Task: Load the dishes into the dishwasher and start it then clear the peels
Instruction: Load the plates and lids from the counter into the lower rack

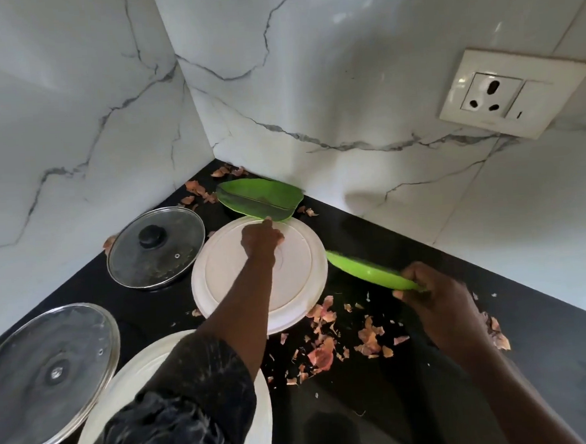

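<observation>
My left hand point(261, 239) reaches over a white plate point(305, 272) that lies upside down, and its fingertips pinch the near edge of a green leaf-shaped plate point(259, 198) in the counter's corner. My right hand point(437, 298) grips a second green plate point(366, 272) by its right end and holds it tilted above the black counter point(405, 235). Dry onion peels point(327, 350) lie scattered on the counter between my arms and near the corner. A second white plate point(136, 368) lies under my left sleeve.
A glass lid with a black knob point(156, 250) lies left of the white plate. A larger glass lid point(50, 377) sits at the lower left. Marble walls close the corner, with a socket point(513, 93) on the right wall.
</observation>
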Demonstrator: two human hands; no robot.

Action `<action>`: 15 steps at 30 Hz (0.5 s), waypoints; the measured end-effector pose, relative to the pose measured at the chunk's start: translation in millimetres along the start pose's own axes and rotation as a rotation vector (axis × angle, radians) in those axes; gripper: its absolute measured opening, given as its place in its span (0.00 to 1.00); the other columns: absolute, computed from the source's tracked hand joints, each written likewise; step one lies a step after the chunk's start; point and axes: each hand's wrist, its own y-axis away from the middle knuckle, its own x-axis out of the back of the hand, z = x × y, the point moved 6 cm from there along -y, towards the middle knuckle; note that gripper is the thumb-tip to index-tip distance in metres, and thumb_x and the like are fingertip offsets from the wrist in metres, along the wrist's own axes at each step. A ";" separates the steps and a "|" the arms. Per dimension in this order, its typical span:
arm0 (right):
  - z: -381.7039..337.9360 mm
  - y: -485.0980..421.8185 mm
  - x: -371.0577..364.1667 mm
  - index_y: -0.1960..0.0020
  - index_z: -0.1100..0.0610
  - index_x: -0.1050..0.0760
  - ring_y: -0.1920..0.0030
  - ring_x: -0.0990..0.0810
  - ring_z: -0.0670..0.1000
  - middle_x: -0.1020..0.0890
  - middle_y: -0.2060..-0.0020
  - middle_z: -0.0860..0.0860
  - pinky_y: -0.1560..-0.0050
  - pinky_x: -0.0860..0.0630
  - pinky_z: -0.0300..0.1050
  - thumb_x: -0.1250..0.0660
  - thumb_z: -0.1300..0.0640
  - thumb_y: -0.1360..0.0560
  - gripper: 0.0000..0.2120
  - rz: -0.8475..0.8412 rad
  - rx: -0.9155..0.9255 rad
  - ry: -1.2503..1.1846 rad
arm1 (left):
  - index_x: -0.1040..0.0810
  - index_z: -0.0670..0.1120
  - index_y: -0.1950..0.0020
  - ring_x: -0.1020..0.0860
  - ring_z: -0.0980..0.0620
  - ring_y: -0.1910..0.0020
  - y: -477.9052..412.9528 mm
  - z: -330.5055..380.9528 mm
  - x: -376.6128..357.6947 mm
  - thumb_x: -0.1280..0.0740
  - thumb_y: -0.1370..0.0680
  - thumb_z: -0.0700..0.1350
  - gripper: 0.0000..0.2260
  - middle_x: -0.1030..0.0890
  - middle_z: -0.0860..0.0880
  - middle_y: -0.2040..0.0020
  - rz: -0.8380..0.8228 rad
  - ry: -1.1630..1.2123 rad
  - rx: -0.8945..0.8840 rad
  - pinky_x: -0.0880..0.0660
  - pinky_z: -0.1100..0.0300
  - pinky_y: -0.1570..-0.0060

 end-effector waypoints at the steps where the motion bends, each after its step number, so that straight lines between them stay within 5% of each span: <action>1: -3.0 3.3 -1.1 0.51 0.47 0.19 0.68 0.23 0.39 0.21 0.66 0.38 0.70 0.35 0.30 0.26 0.61 0.25 0.09 0.011 0.027 0.073 | 0.21 0.44 0.65 0.16 0.47 0.60 -6.8 3.1 0.7 0.34 0.19 0.50 0.16 0.17 0.50 0.72 0.064 -0.014 -0.024 0.19 0.53 0.46; 3: -3.3 8.0 -5.2 0.48 0.48 0.16 0.56 0.22 0.35 0.19 0.56 0.36 0.57 0.32 0.31 0.26 0.64 0.26 0.12 0.027 0.091 0.182 | 0.20 0.42 0.65 0.15 0.47 0.63 -16.9 2.9 -1.2 0.33 0.21 0.53 0.18 0.18 0.48 0.73 0.119 -0.017 -0.013 0.19 0.54 0.49; 6: 5.2 12.3 -12.3 0.47 0.49 0.16 0.42 0.20 0.49 0.15 0.47 0.45 0.43 0.26 0.44 0.26 0.65 0.27 0.15 0.056 0.157 0.275 | 0.20 0.39 0.55 0.15 0.48 0.65 -30.9 6.8 -6.9 0.30 0.22 0.55 0.18 0.18 0.47 0.74 0.134 -0.005 0.010 0.17 0.55 0.53; 15: 4.3 18.1 -15.7 0.48 0.54 0.15 0.43 0.19 0.51 0.13 0.49 0.51 0.36 0.28 0.49 0.24 0.67 0.30 0.14 0.151 0.249 0.378 | 0.24 0.36 0.49 0.15 0.43 0.67 -28.5 27.2 -5.1 0.30 0.24 0.35 0.07 0.15 0.39 0.63 0.049 0.083 0.069 0.16 0.48 0.55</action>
